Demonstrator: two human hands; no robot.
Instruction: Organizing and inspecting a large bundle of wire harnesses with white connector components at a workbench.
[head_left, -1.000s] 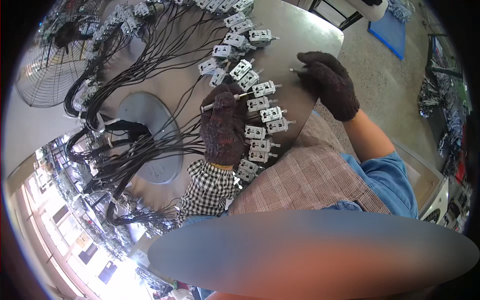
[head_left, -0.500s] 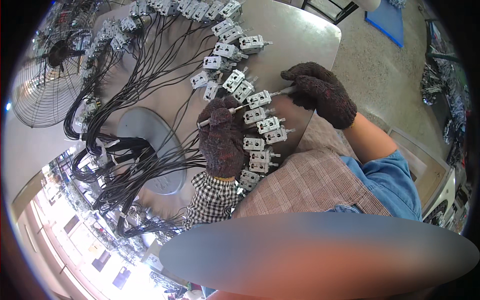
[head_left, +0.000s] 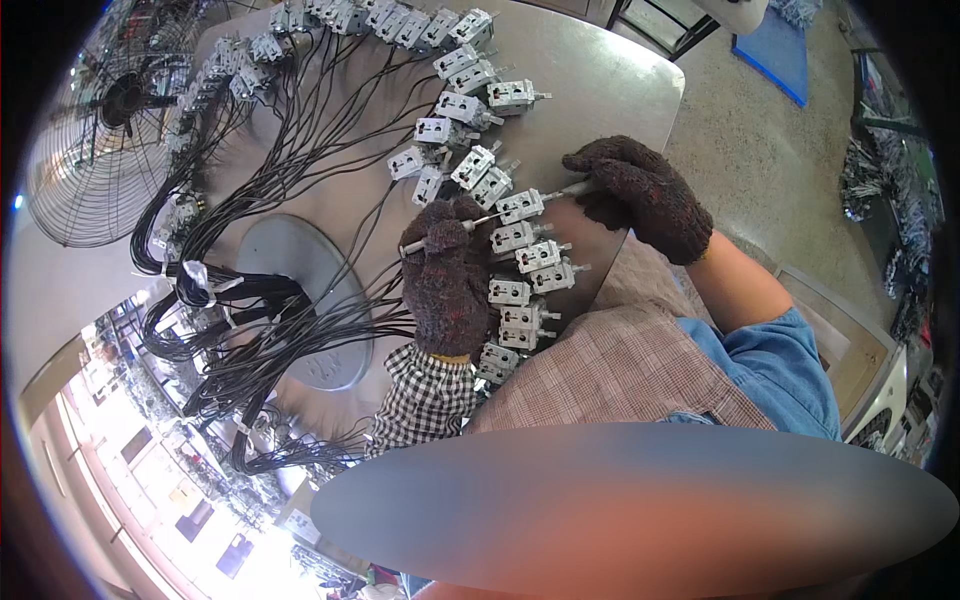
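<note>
My left hand (head_left: 445,280), in a dark brown knit glove, is closed around a thin pale rod-like tool (head_left: 413,247). Its narrow tip reaches the left end of a small silver metal block (head_left: 520,206). My right hand (head_left: 645,195), gloved alike, pinches a slim grey rod (head_left: 577,188) whose end meets the pin on the block's right side. Whether that rod is a separate tool or part of the block I cannot tell. More blocks of the same kind (head_left: 509,292) lie in a row beside my left hand, with black cables (head_left: 370,315) running off to the left.
Blocks line the far edge of the metal table (head_left: 600,90). A round grey base (head_left: 335,350) lies under the cable bundles, tied with white bands. A wire-cage fan (head_left: 95,150) stands at the left. A blue panel (head_left: 770,60) lies on the floor far right.
The view has shifted slightly, so the blocks sit a little lower and farther right. Both hands keep nearly the same pose at the same block.
</note>
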